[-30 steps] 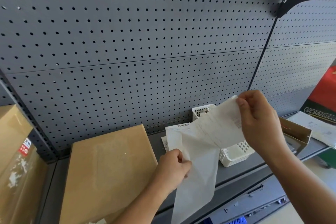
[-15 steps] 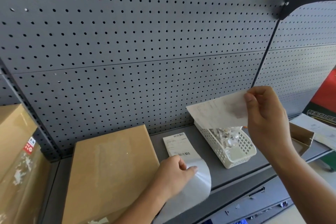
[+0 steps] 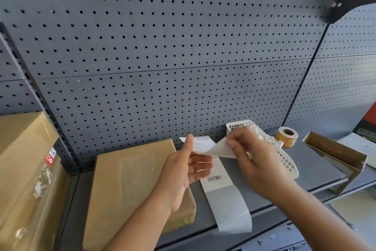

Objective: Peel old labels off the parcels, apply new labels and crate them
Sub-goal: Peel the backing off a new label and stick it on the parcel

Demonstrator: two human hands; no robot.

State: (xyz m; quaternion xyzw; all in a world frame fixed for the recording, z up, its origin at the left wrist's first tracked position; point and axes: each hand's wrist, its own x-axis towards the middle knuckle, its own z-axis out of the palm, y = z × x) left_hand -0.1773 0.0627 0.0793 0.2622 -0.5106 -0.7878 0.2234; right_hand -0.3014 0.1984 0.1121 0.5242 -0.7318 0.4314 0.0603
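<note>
A grey pegboard wall (image 3: 162,47) fills most of what I see, with a grey shelf (image 3: 311,171) along its foot. A tall cardboard box (image 3: 22,169) stands at the far left, and beside it the flat brown parcel (image 3: 130,189) lies on the shelf. An open carton (image 3: 335,155) sits at the right end. My right hand (image 3: 258,161) pinches the curled corner of the new label (image 3: 217,150), held in the air just right of the parcel. My left hand (image 3: 183,171) is spread, fingers straight, thumb upright against the label's left end. Below them a barcoded liner strip (image 3: 225,199) hangs over the shelf edge. A white basket (image 3: 286,161) and a sticker roll (image 3: 286,136) stand behind.
</note>
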